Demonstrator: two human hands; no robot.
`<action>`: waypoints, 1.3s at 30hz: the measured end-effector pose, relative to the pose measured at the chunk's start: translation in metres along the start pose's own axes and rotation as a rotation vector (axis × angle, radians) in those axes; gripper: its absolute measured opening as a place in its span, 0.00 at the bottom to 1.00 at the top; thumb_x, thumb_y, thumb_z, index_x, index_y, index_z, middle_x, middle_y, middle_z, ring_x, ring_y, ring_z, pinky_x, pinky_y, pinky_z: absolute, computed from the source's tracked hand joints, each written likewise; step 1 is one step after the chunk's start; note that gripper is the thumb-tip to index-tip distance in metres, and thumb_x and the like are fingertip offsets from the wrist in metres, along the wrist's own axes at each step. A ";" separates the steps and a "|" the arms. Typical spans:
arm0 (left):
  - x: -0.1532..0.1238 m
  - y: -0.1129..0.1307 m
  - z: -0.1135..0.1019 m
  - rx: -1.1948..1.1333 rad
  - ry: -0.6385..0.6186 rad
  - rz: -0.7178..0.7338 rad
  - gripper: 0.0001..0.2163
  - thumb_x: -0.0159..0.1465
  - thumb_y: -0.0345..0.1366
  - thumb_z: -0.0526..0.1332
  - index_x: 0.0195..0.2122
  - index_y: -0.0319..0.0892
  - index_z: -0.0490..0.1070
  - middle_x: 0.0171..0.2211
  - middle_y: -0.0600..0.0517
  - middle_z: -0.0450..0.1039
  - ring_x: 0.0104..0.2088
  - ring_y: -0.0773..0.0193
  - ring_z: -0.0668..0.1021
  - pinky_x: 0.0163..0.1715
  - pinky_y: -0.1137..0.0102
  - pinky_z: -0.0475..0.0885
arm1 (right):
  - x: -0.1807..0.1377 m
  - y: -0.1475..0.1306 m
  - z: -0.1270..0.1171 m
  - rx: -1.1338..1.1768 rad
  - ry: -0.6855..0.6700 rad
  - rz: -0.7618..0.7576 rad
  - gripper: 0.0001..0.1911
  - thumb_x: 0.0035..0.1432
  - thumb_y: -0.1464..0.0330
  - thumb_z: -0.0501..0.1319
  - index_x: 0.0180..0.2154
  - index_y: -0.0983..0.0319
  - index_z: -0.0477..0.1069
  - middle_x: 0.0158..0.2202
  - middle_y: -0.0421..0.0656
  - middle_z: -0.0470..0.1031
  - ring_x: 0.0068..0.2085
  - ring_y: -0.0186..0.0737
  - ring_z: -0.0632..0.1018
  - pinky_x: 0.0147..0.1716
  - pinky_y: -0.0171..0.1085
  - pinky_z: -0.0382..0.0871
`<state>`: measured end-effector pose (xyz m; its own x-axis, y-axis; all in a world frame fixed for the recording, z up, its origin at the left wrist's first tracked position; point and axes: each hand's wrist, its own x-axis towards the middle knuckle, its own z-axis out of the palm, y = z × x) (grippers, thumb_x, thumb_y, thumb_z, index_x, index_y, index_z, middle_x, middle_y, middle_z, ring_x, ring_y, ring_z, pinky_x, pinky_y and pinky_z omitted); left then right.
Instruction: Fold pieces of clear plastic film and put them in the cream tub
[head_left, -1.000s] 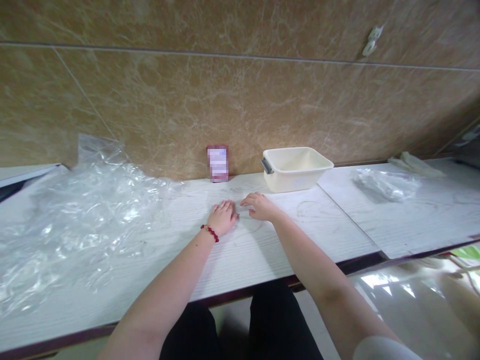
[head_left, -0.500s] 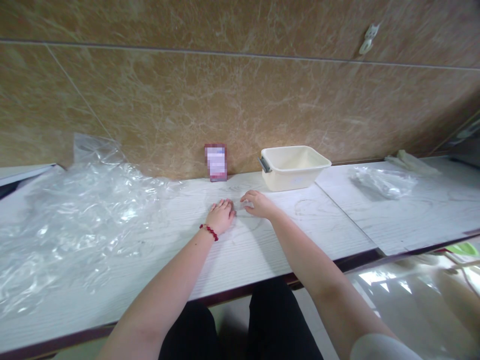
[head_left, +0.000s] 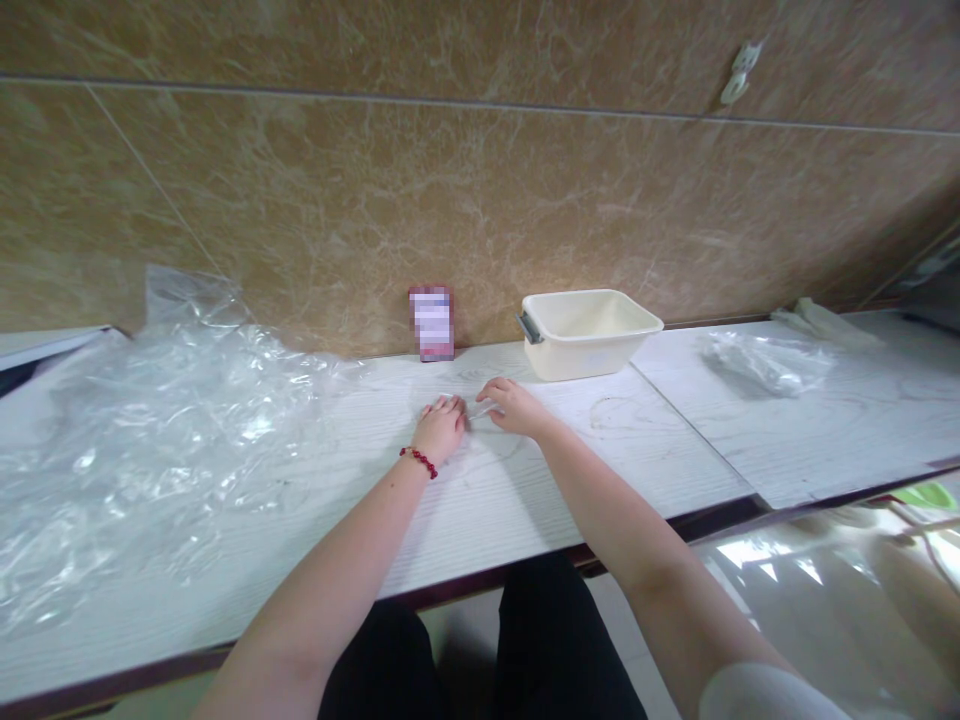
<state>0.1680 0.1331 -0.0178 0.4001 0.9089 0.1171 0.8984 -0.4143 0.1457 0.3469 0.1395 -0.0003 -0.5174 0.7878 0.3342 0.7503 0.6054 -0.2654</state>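
Observation:
My left hand (head_left: pixel 440 430), with a red beaded bracelet at the wrist, lies palm down on the pale wood-grain table, fingers flat over a small clear plastic bag (head_left: pixel 481 408). My right hand (head_left: pixel 515 407) is just to the right, pinching the bag's other side between thumb and fingers. The thin film spans the short gap between both hands. Much of the bag is hidden under my left hand, and its outline is hard to make out against the tabletop.
A large heap of clear plastic bags (head_left: pixel 187 430) spreads over the left side. A cream tub (head_left: pixel 589 358) with a grey handle stands by the wall, right of a small red-edged card (head_left: pixel 433 325). More clear plastic (head_left: pixel 772 365) lies at right. The table's front edge (head_left: pixel 480 582) is near my legs.
A little more of the clear film shows stretched between my hands. My right hand has shifted very slightly; my left hand stays nearly in place.

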 end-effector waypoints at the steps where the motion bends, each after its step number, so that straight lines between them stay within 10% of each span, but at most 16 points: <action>1: 0.000 0.000 0.000 0.000 0.004 0.004 0.18 0.61 0.36 0.43 0.51 0.43 0.59 0.54 0.51 0.57 0.54 0.59 0.57 0.51 0.60 0.53 | 0.000 0.001 0.000 0.001 0.007 -0.004 0.19 0.44 0.77 0.54 0.42 0.60 0.65 0.43 0.45 0.63 0.46 0.38 0.63 0.46 0.38 0.55; 39: -0.001 0.000 -0.001 -0.014 0.059 0.004 0.17 0.60 0.32 0.46 0.51 0.41 0.59 0.52 0.49 0.60 0.53 0.60 0.59 0.50 0.62 0.56 | 0.007 0.002 0.005 0.022 0.207 -0.099 0.09 0.54 0.66 0.53 0.34 0.59 0.71 0.37 0.45 0.67 0.41 0.36 0.67 0.42 0.37 0.59</action>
<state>0.1673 0.1322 -0.0170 0.3915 0.9033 0.1757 0.8942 -0.4185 0.1589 0.3424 0.1466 -0.0032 -0.4911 0.6857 0.5373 0.6898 0.6828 -0.2409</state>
